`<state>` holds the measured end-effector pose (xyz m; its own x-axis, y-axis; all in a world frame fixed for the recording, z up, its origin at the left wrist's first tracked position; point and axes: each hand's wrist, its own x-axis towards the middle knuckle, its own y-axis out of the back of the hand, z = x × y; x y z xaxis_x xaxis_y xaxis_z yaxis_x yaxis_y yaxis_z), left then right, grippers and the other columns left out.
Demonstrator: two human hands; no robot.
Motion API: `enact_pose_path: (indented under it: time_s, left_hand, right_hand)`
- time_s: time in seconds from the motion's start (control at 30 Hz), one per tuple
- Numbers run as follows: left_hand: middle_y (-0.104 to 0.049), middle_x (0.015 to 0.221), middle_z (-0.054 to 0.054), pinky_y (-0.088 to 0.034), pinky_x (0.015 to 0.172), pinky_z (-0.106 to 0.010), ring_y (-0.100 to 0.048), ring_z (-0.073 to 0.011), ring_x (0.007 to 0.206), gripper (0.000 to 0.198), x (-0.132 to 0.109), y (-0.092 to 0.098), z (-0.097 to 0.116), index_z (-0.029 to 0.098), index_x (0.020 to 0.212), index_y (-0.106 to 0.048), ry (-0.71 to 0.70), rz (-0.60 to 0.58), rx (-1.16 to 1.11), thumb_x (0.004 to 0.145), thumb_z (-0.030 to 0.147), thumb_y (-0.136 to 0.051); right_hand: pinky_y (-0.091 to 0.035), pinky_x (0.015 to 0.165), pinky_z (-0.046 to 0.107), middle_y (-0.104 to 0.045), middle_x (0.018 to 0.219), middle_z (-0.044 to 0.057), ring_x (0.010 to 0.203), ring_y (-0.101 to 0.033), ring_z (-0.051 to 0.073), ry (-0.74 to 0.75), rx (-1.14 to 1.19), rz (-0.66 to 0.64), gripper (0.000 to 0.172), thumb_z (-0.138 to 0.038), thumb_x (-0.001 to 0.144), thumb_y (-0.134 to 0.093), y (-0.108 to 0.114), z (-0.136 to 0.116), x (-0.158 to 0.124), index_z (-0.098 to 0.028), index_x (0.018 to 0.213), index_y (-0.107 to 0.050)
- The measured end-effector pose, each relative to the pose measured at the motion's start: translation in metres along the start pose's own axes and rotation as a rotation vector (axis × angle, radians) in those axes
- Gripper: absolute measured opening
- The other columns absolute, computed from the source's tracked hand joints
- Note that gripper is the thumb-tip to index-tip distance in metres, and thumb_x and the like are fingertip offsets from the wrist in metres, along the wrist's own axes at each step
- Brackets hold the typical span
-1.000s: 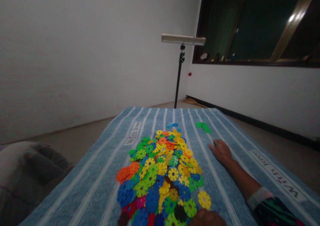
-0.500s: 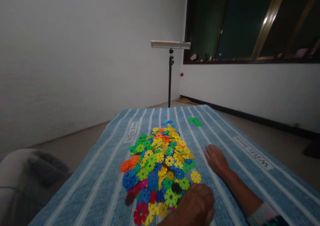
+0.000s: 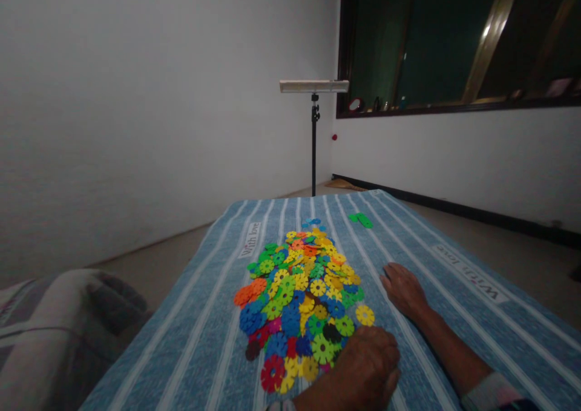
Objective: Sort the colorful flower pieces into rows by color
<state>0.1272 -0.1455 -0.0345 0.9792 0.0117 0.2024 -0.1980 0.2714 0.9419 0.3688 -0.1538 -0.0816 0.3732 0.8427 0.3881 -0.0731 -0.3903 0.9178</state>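
Loosely curled and knuckles up, my left hand [image 3: 365,359] is at the near right edge of a heap of notched plastic flower discs [image 3: 290,284]. Its fingers are closed, and whatever may be in them is hidden. One yellow disc [image 3: 365,315] lies flat just beyond its knuckles. My right hand [image 3: 403,287] rests palm down on the striped cloth to the right of the heap. Its fingers lie low on the fabric, slightly apart at the tips, with no disc visible in them.
Blue cloth with white stripes [image 3: 181,338] covers the table. Joined green discs [image 3: 361,220] lie at the far right. Behind the table stands a lamp on a black pole [image 3: 313,151]. A draped grey fabric shape [image 3: 68,332] is at the left.
The camera view has shifted slightly, so everything appears a little further right. Both hands stay in nearly the same places beside the heap; no disc has visibly moved.
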Motion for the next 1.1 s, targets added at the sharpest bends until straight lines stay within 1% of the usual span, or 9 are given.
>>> enact_pose_path:
  time_s: [0.17, 0.3, 0.47, 0.53, 0.63, 0.77, 0.9, 1.1]
  left_hand:
    - [-0.063, 0.115, -0.007, -0.045, 0.101, -0.030, -0.057, -0.0181, 0.109, 0.012, -0.001, 0.006, 0.005, 0.017, 0.100, -0.054, -0.004, -0.022, 0.005, 0.093, 0.026, -0.053]
    - [-0.063, 0.111, -0.007, -0.046, 0.099, -0.031, -0.059, -0.0185, 0.105, 0.010, -0.002, 0.006, 0.005, 0.017, 0.094, -0.054, 0.010, -0.042, 0.012, 0.092, 0.027, -0.054]
    - [-0.063, 0.107, -0.006, -0.047, 0.096, -0.030, -0.059, -0.0182, 0.101, 0.011, -0.003, -0.003, 0.001, 0.018, 0.090, -0.053, -0.021, 0.027, 0.037, 0.092, 0.029, -0.053]
    - [-0.063, 0.106, -0.006, -0.046, 0.095, -0.030, -0.059, -0.0181, 0.100, 0.013, -0.004, -0.006, 0.001, 0.017, 0.089, -0.053, -0.028, 0.037, 0.053, 0.093, 0.029, -0.051]
    - [-0.063, 0.106, -0.006, -0.045, 0.095, -0.029, -0.058, -0.0175, 0.101, 0.013, -0.005, -0.005, 0.002, 0.017, 0.091, -0.053, -0.051, 0.033, 0.075, 0.094, 0.030, -0.050]
    - [-0.063, 0.107, -0.006, -0.044, 0.096, -0.029, -0.058, -0.0175, 0.103, 0.014, -0.004, 0.000, 0.005, 0.016, 0.093, -0.054, -0.055, 0.012, 0.094, 0.094, 0.030, -0.051]
    - [-0.064, 0.103, -0.007, -0.047, 0.091, -0.030, -0.059, -0.0184, 0.097, 0.014, -0.001, 0.004, 0.006, 0.017, 0.090, -0.054, -0.045, -0.016, 0.085, 0.094, 0.030, -0.050]
    - [-0.065, 0.100, -0.006, -0.049, 0.085, -0.031, -0.060, -0.0186, 0.091, 0.016, 0.002, -0.006, 0.003, 0.018, 0.085, -0.054, -0.036, 0.004, 0.091, 0.093, 0.031, -0.049]
  right_hand:
    - [-0.039, 0.099, 0.036, -0.065, 0.121, 0.014, 0.115, -0.057, 0.026, 0.008, 0.016, 0.014, 0.027, -0.030, 0.097, -0.043, -0.003, 0.003, -0.002, -0.017, 0.109, -0.064]
    - [-0.039, 0.099, 0.036, -0.066, 0.118, 0.013, 0.113, -0.057, 0.026, 0.013, 0.028, 0.022, 0.026, -0.030, 0.096, -0.044, -0.003, 0.006, -0.001, -0.018, 0.108, -0.064]
    - [-0.041, 0.092, 0.035, -0.068, 0.105, 0.011, 0.102, -0.060, 0.025, 0.015, 0.036, 0.019, 0.023, -0.031, 0.095, -0.045, -0.002, 0.007, 0.002, -0.019, 0.099, -0.065]
    - [-0.042, 0.090, 0.034, -0.067, 0.103, 0.011, 0.100, -0.061, 0.025, 0.015, 0.038, 0.020, 0.024, -0.031, 0.094, -0.045, -0.001, 0.008, 0.004, -0.019, 0.097, -0.065]
    - [-0.043, 0.089, 0.035, -0.068, 0.103, 0.012, 0.098, -0.062, 0.026, 0.007, 0.045, 0.027, 0.024, -0.030, 0.094, -0.045, -0.002, 0.008, 0.007, -0.018, 0.097, -0.066]
    - [-0.044, 0.089, 0.037, -0.069, 0.105, 0.012, 0.100, -0.062, 0.027, 0.006, 0.059, 0.028, 0.025, -0.031, 0.093, -0.046, -0.005, 0.012, 0.008, -0.018, 0.100, -0.067]
    - [-0.044, 0.091, 0.036, -0.068, 0.111, 0.013, 0.105, -0.061, 0.027, 0.003, 0.072, 0.023, 0.026, -0.032, 0.093, -0.046, -0.008, 0.016, 0.008, -0.018, 0.100, -0.067]
    - [-0.044, 0.091, 0.036, -0.068, 0.112, 0.012, 0.103, -0.062, 0.026, -0.018, 0.087, 0.016, 0.027, -0.032, 0.093, -0.048, -0.008, 0.017, 0.010, -0.018, 0.103, -0.068]
